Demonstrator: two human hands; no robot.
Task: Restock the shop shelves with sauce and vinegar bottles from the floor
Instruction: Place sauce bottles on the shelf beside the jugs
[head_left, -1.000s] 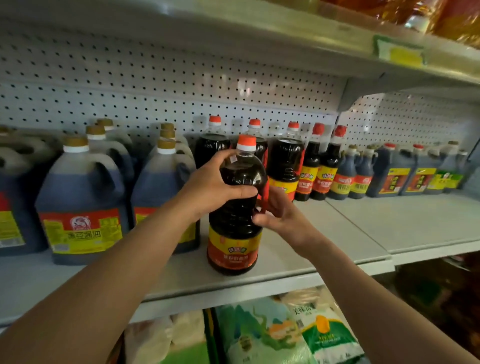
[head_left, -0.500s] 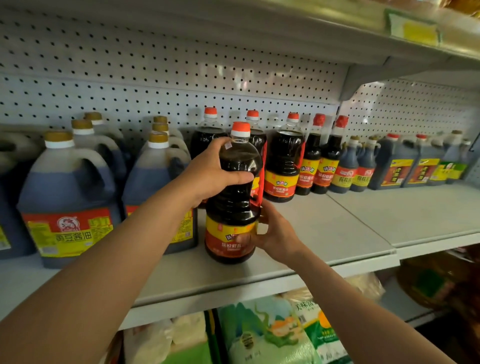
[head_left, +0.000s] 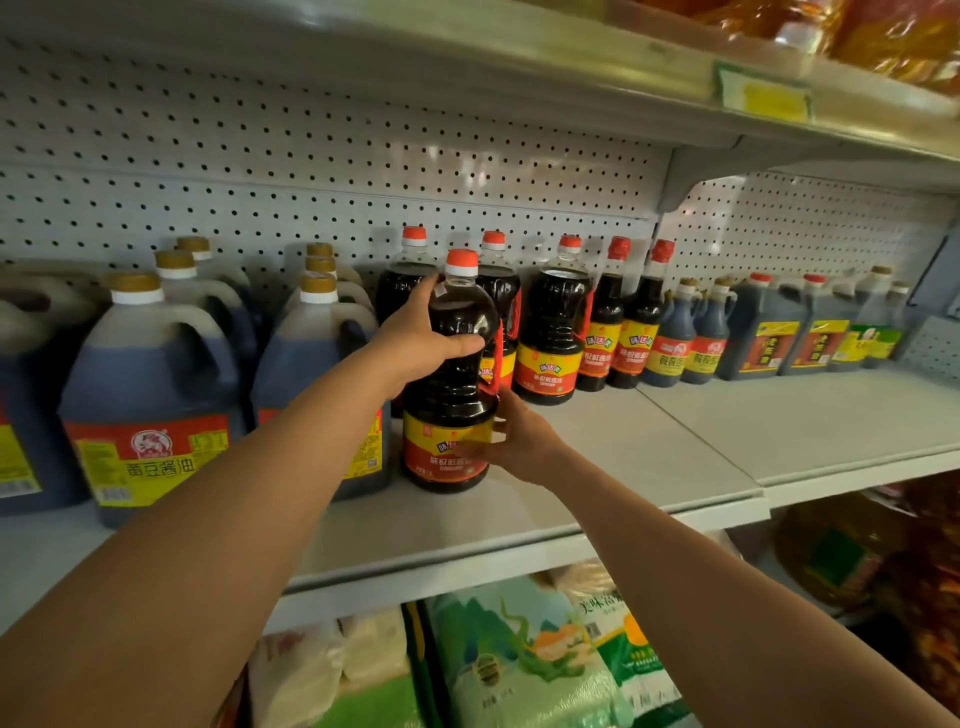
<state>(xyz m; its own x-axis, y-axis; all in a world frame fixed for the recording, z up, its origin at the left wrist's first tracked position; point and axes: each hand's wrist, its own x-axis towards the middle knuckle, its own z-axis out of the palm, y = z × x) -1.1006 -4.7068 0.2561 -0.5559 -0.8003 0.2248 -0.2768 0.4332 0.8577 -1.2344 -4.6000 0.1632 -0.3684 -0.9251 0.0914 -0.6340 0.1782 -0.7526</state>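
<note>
Just right of jugs (head_left: 317, 374): left hand (head_left: 415, 338), right hand (head_left: 519, 441) gripping bottle (head_left: 452, 374) (placing step); next, release cleanly.

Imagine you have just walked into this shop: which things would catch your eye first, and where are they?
First the dark sauce bottle with the orange cap, standing near the front of the grey shelf, gripped by the left hand at its shoulder and the right hand at its label. To its left stand big gold-capped jugs; behind it runs a row of matching bottles.
</note>
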